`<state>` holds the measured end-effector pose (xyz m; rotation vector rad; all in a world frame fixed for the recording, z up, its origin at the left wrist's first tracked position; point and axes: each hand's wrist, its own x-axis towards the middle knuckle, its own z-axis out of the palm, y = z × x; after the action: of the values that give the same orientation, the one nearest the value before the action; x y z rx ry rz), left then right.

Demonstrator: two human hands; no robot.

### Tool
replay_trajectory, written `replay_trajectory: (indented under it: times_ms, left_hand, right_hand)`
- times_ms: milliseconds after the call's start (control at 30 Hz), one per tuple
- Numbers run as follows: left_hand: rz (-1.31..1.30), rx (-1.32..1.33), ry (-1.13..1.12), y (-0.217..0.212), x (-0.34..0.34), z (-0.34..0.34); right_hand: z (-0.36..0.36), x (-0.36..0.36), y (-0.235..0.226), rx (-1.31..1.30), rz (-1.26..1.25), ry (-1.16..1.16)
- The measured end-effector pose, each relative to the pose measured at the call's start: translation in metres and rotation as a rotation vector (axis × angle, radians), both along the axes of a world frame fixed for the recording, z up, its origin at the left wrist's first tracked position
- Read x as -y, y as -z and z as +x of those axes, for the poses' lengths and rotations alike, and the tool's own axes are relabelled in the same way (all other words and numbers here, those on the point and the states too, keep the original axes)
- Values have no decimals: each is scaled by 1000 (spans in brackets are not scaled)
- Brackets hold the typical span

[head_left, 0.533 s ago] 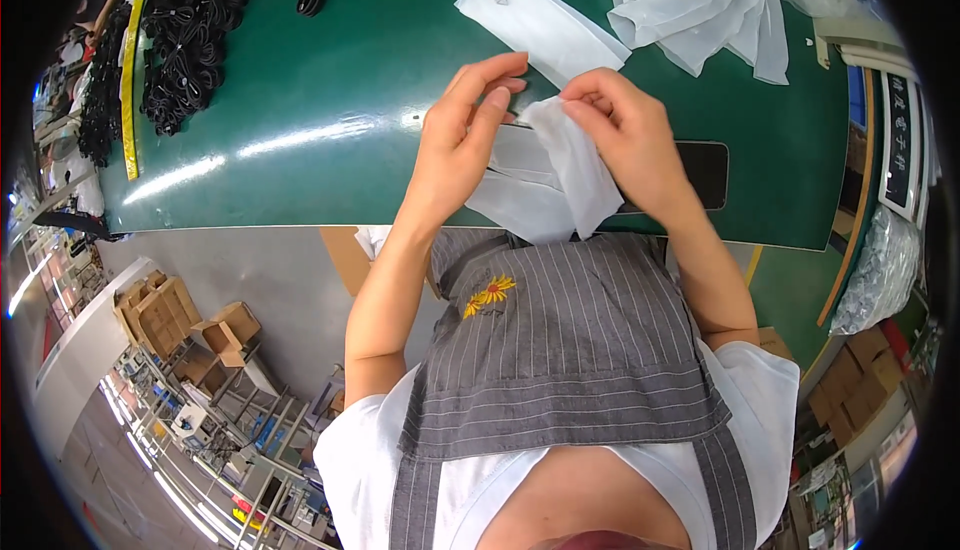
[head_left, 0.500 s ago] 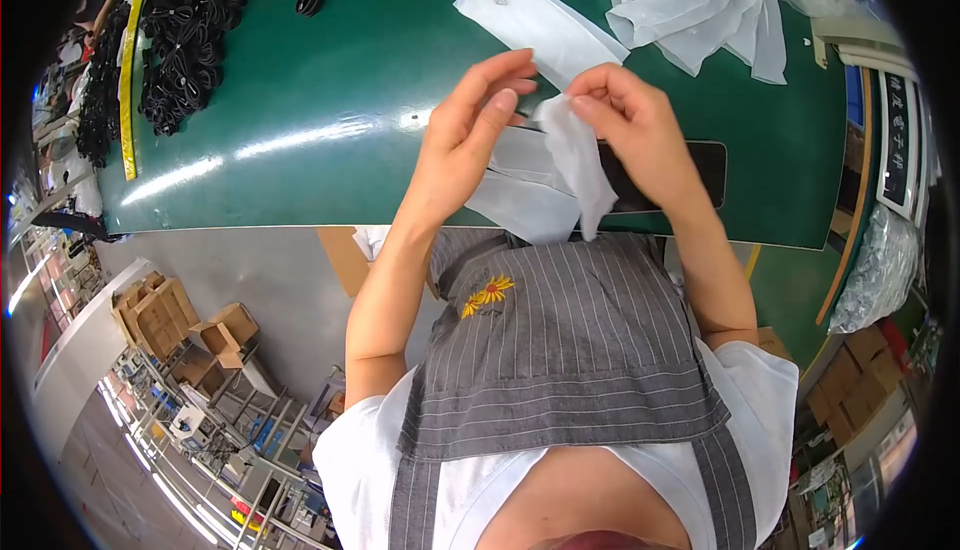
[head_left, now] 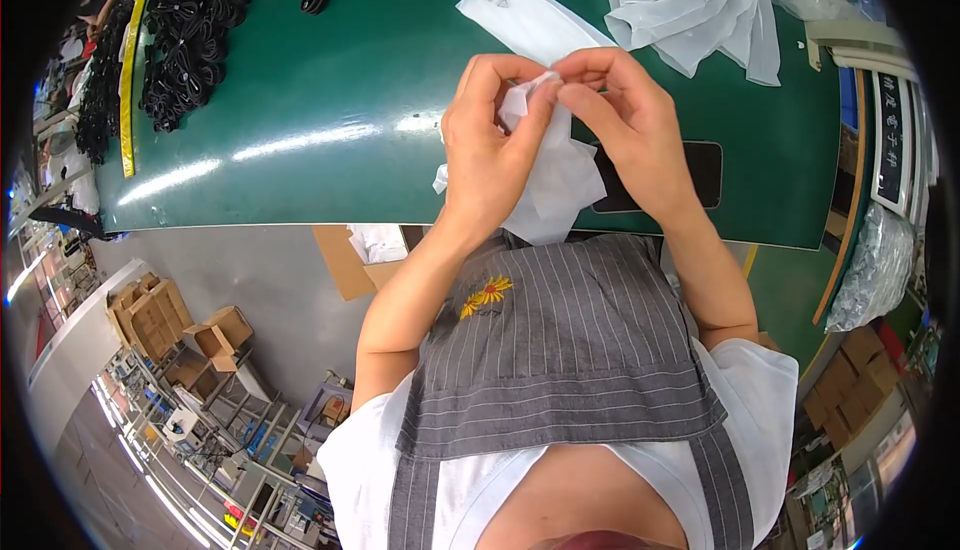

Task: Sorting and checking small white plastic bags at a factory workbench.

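Both hands are raised above the near edge of the green table, pinching the top of a thin white bag that hangs down between them. My left hand grips its upper left corner with thumb and fingers. My right hand pinches the same top edge from the right, fingertips touching the left hand's. A dark flat rectangular object lies on the table under my right wrist, partly hidden.
A long white bag lies flat beyond the hands. A heap of white bags sits at the far right. Coiled black cables fill the far left, beside a yellow strip. Cardboard boxes stand on the floor.
Both hands have lifted the white bag off the table and brought its top edge together; the bag now hangs bunched between the fingertips instead of lying spread out.
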<state>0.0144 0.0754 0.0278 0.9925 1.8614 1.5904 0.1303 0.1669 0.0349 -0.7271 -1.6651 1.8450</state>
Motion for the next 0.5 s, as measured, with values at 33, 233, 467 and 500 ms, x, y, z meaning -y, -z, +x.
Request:
replay_trajectory:
  times_ms: [33,233,467,500]
  left_hand:
    - [0,-1,1,0,0,0]
    - [-3,-40,54,-3,5,-3]
    - [-11,-46,-74,-3,3,4]
    - [-77,-2,-61,-3,4,2]
  right_hand:
    - [-1,-3,4,52,-39,0]
    - [-8,-1,6,-70,-135,62]
    - [-7,-4,10,-94,-154,44]
    - [-6,-5,12,-84,-114,33]
